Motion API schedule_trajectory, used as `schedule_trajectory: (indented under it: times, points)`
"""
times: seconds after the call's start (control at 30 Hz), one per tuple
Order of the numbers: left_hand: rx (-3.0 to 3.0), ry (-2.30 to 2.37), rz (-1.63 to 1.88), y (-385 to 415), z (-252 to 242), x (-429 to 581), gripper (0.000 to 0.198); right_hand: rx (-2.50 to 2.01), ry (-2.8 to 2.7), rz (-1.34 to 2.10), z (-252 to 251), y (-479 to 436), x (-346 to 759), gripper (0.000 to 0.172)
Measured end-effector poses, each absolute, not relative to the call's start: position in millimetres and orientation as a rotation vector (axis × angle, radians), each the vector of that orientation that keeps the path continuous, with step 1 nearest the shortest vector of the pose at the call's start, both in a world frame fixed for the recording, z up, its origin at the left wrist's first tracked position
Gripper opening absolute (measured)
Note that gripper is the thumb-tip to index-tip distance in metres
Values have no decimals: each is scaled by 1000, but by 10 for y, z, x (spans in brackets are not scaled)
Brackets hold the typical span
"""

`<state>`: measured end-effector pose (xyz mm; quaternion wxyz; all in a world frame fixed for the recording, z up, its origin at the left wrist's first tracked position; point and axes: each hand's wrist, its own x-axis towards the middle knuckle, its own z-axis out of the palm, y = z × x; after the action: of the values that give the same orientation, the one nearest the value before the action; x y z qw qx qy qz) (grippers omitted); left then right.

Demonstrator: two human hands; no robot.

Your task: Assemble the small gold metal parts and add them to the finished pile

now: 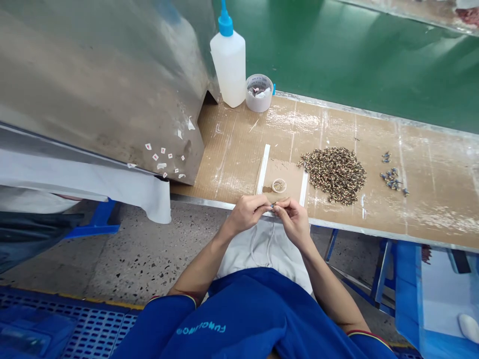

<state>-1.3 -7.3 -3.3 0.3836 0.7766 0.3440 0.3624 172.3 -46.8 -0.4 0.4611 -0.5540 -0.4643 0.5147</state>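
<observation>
Head view: left hand (pixel 247 214) and right hand (pixel 295 220), each grip pinched closed on one small part (pixel 273 205), meet at the counter's (pixel 228 159) near edge; a loosened pinch could drop it to the floor (pixel 123 269).

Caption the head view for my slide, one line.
Left hand and right hand pinch a small part at the table's edge, near a heap of parts.
</observation>
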Motion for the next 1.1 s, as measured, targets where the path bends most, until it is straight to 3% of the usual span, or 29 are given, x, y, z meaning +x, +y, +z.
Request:
schedule_trajectory:
  times: [0.93,1.1]
  points:
    - [1899,846,814,-49,33,-5,21,-1210,-1201,1565,69,-416,1892,44]
    - [1887,886,781,-50,51,-11,23,-1229,-1220,1494,63,-435,1838,43]
